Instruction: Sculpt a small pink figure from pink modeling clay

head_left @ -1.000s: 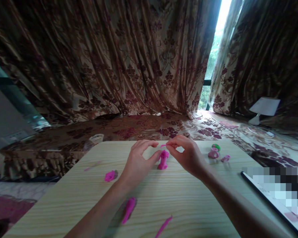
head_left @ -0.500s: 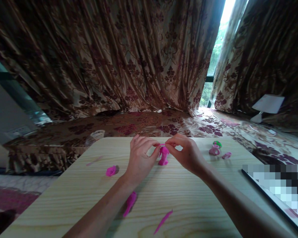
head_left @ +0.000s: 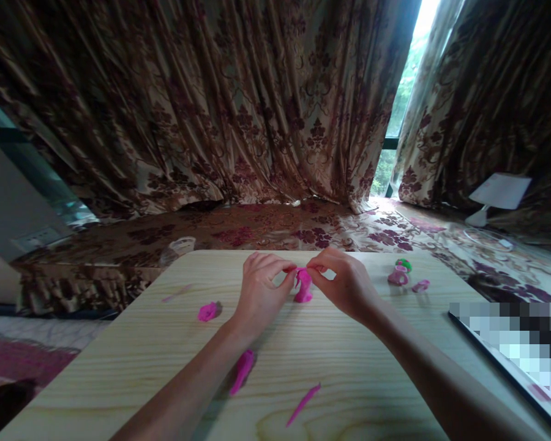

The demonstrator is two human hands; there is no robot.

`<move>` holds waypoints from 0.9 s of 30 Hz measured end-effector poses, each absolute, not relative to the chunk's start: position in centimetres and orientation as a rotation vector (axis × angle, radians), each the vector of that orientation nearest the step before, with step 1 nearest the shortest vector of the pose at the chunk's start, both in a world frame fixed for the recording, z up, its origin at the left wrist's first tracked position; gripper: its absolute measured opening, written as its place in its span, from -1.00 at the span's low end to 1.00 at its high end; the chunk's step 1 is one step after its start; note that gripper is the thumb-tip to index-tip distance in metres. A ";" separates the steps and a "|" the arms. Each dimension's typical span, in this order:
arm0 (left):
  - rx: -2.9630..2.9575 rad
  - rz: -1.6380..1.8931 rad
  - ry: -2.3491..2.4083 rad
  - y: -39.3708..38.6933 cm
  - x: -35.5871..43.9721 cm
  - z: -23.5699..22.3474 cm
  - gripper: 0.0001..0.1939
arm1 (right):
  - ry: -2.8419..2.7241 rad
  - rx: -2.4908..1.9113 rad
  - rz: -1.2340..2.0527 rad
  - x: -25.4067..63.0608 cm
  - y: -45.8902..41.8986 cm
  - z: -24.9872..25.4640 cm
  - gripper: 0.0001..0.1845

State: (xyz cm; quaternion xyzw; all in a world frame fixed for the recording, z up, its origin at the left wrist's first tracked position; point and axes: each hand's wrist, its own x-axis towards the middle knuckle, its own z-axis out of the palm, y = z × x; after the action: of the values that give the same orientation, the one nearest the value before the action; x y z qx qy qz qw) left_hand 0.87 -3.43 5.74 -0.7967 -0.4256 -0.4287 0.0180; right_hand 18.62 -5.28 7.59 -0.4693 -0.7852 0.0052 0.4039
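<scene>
A small upright pink clay figure (head_left: 304,290) stands on the pale wooden table (head_left: 349,380), between my two hands. My left hand (head_left: 264,288) pinches one end of a thin pink clay strip (head_left: 300,269) with thumb and forefinger. On the other side, my right hand (head_left: 337,278) pinches at the strip's other end, closed around it. The strip lies at the top of the figure; whether it touches is hard to make out. The very tips of the fingers partly hide it.
A pink clay lump (head_left: 207,312), a thicker clay piece (head_left: 242,372) and a thin clay roll (head_left: 303,405) lie on the table. Small pink pieces (head_left: 398,275) and a green ball (head_left: 403,265) sit at the back right. A dark-edged, pixelated object (head_left: 509,361) occupies the right edge.
The strip held between my fingertips has come down from just above the figure to its top. Both hands keep their pinch; the view has shifted slightly.
</scene>
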 end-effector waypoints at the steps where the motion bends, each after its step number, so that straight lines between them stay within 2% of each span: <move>1: -2.474 -1.314 -1.319 -3.5 0.8 5.7 -0.87 | -1.994 -1.188 -0.009 18.6 -5.3 7.6 -0.87; 13: -2.485 -1.238 -1.303 -4.1 0.9 6.1 -0.86 | -2.078 -1.210 -0.192 18.5 -5.5 7.7 -0.84; 27: -2.477 -1.144 -1.295 -4.2 1.0 5.9 -0.84 | -2.128 -1.243 -0.244 18.6 -5.6 7.6 -0.83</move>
State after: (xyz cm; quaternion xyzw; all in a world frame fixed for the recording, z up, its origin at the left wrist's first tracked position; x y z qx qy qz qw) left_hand 1.04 -4.25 5.90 -0.8187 -0.4280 -0.3780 0.0606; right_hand 18.56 -5.59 7.64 -0.4746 -0.8121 -0.0932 0.3266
